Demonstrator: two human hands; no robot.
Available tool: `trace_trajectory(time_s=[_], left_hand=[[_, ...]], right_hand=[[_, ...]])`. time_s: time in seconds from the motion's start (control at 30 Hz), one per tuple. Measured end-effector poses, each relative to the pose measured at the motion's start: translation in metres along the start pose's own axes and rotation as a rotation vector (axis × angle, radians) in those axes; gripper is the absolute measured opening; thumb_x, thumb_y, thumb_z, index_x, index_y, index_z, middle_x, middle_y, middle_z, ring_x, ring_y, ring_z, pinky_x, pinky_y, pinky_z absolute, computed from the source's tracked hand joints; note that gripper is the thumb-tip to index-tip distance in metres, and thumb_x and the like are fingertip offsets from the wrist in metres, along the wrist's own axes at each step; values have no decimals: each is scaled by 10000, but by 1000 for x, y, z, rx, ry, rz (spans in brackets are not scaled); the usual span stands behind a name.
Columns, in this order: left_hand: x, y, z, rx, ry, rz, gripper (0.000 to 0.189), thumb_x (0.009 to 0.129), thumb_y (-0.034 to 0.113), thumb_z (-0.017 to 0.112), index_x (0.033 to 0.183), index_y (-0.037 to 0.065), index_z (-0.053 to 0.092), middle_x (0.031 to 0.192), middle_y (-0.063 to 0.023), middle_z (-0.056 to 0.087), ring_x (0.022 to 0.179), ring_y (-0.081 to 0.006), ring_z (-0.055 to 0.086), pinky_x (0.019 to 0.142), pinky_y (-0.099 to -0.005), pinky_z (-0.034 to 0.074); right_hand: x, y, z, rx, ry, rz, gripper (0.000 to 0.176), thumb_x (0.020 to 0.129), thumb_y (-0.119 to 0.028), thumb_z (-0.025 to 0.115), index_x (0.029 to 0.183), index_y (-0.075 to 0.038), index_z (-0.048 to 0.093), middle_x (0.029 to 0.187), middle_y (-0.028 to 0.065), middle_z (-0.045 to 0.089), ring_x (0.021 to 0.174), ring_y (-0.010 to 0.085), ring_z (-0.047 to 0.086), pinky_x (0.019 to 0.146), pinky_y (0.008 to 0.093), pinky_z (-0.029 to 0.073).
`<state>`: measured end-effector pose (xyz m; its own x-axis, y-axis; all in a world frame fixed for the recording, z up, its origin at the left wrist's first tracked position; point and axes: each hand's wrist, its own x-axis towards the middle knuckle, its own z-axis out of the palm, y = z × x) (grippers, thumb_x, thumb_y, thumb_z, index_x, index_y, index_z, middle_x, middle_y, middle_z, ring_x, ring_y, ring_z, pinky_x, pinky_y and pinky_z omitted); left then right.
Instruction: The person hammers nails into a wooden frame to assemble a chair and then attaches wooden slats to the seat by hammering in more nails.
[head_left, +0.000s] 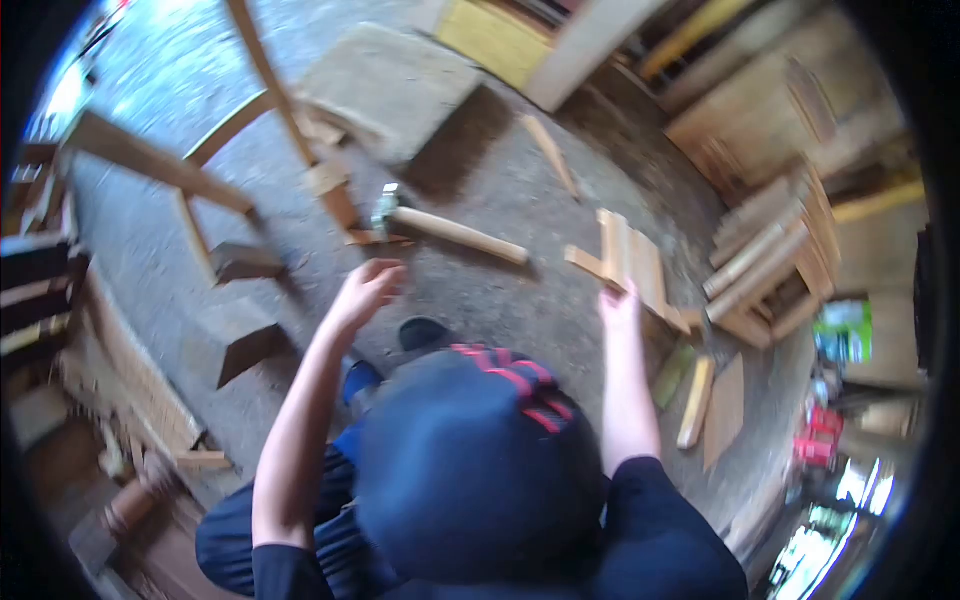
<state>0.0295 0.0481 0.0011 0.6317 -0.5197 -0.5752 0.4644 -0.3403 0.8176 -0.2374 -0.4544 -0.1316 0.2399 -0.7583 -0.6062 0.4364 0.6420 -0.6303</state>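
Observation:
Over the concrete floor, my left hand hovers with its fingers loosely curled and somewhat apart, nothing seen between them. Just beyond it lies a hammer with a wooden handle and a metal head. My right hand is closed on a small slatted wooden piece, gripping its near left edge, where a short strip sticks out to the left. A wooden frame with slats stands farther right. The view is blurred, so the fingertips are not sharp.
A stone block sits beyond the hammer. Wooden posts stand at the left, near a small block. Loose boards lie at the right. A dark cap fills the lower middle. Boards lean at the upper right.

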Motion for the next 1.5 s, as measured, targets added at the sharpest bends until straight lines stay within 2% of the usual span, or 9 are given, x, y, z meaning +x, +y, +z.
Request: trace_trajectory(time_s=[0.23,0.3,0.5,0.67,0.8,1.03,1.13,1.27,1.5], left_hand=[[-23,54,-10,31,6,108,477,1075,397,642,1382,32,664,1195,-49,739,1078,-153,693,972,-335,552],[-39,77,-22,-36,11,182,469,1074,376,652,1375,16,658,1191,-49,740,1078,-150,690,971,-331,549],[-111,133,-61,-41,208,509,480,1066,317,702,1404,-9,604,1251,-102,714,1150,-175,690,1041,-346,529],[-165,139,-59,110,741,510,1283,823,617,881,1672,2,142,1605,-311,367,1531,-425,346,1250,-535,339],[-191,122,-46,-404,295,438,1161,834,547,903,1620,-37,280,1552,-252,483,1447,-334,501,1220,-473,390],[-193,47,-54,-779,365,354,538,977,226,824,1443,71,605,1319,-80,715,1173,-188,719,966,-354,620],[-187,45,-47,-903,397,322,546,961,179,834,1450,103,605,1322,-62,719,1186,-212,717,1002,-407,617],[-166,38,-59,-850,467,321,494,1017,195,762,1468,118,578,1316,-60,720,1164,-218,729,1013,-439,605],[-129,49,-83,-893,530,265,403,1047,252,731,1412,125,617,1215,-31,749,1050,-162,750,951,-364,617]], right_hand=[[-12,-63,42,-310,-158,112,271,980,-120,772,1194,13,671,1113,166,731,942,272,741,778,401,665],[-126,-40,129,-574,-72,-277,331,986,-122,769,1273,-21,636,1274,145,692,1054,252,723,810,396,656],[-255,-58,290,-956,-920,-712,559,1056,-157,715,1551,-12,499,1508,114,585,1371,206,543,1197,378,388],[-340,-34,420,-1179,-1370,-782,391,1102,-234,648,1382,39,656,1298,72,704,1222,144,605,1090,308,448],[-415,34,478,-1432,-1836,-601,411,1065,-278,688,1308,53,703,1196,63,739,1100,129,640,997,291,493],[-434,152,538,-1652,-2233,-501,498,1057,-427,673,1282,13,733,1098,93,759,1057,170,673,949,347,530],[-424,201,543,-1641,-2309,-537,476,1043,-435,689,1266,-19,746,1136,120,774,1055,218,713,940,386,560],[-418,229,527,-1502,-2133,-1313,320,1040,-321,709,1255,-86,738,1140,131,767,1093,253,726,964,415,576],[-378,210,482,-1170,-1854,-1134,243,1035,-222,700,1241,-103,745,1193,138,758,1090,292,743,951,415,592]])
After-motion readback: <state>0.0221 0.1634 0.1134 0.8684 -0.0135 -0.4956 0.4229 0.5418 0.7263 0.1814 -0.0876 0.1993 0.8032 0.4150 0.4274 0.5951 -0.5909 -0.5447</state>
